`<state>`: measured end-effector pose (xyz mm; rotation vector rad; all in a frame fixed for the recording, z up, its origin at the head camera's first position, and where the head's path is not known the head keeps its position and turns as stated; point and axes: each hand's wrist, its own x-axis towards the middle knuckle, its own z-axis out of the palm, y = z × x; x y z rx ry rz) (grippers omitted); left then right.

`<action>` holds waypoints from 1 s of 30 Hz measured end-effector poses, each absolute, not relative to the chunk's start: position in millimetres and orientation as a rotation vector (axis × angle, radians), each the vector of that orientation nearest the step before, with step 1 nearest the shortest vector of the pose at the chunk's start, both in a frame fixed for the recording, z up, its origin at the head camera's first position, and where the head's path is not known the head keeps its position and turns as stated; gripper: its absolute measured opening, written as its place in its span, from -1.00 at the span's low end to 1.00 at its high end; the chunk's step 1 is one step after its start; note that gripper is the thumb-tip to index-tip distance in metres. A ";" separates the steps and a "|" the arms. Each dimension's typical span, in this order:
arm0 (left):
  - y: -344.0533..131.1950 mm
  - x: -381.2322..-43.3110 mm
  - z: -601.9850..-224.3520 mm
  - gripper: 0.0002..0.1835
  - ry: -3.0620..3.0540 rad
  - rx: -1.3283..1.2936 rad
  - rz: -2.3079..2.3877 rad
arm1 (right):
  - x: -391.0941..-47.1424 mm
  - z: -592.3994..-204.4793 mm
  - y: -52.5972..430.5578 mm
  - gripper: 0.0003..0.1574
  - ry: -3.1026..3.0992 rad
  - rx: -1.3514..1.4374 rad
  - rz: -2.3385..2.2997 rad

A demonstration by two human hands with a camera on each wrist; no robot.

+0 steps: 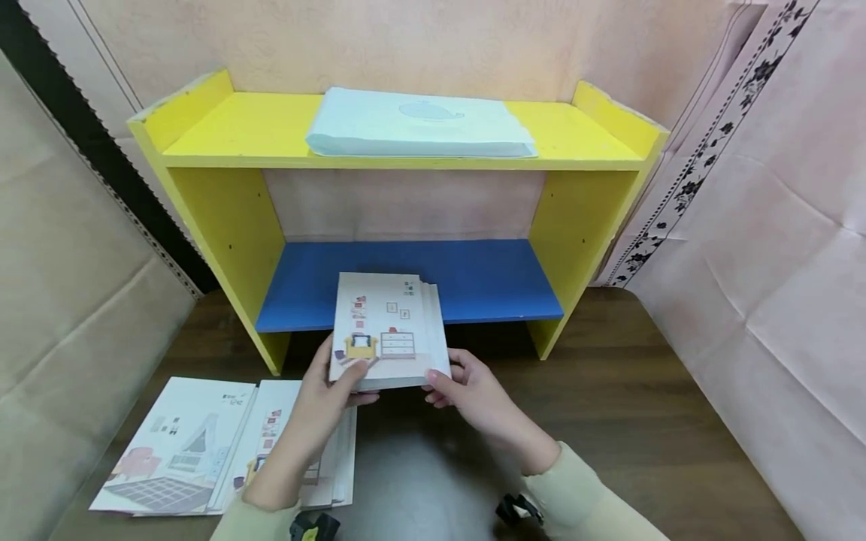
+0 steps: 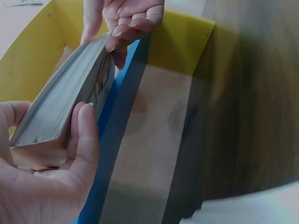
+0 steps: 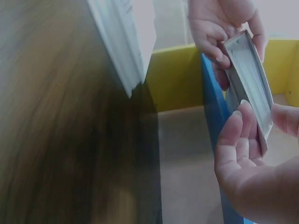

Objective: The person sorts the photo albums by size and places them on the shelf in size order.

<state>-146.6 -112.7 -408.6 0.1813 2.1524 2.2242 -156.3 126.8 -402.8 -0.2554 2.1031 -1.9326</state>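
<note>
Both hands hold a small stack of white notebooks [image 1: 379, 323] over the front edge of the blue lower shelf [image 1: 487, 278]. The top cover carries a yellow and grey printed drawing, and the ones beneath stick out slightly on the right. My left hand [image 1: 325, 398] grips the near left corner, thumb on the cover and fingers underneath. At the near right corner, my right hand [image 1: 473, 391] pinches the stack between thumb and curled fingers. The left wrist view shows the page edges [image 2: 65, 98] between the two hands; in the right wrist view the left hand [image 3: 222, 28] is at the far end.
A yellow shelf unit [image 1: 588, 218] stands ahead, with a folded pale blue cloth-like item [image 1: 419, 124] on its top board. More white notebooks [image 1: 176, 451] lie on the dark wooden table [image 1: 649, 406] at left, partly behind my left forearm. Pale fabric [image 1: 778, 248] hangs at the right.
</note>
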 end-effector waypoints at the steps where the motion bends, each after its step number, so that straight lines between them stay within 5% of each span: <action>1: -118.8 -146.8 -408.0 -0.27 2.169 0.180 2.219 | -157.9 -402.6 119.5 -0.39 2.098 -0.252 -1.940; 30: -199.5 -171.8 -401.6 -0.25 2.233 -0.225 2.274 | -206.2 -388.7 3.2 -0.50 2.115 -0.203 -1.979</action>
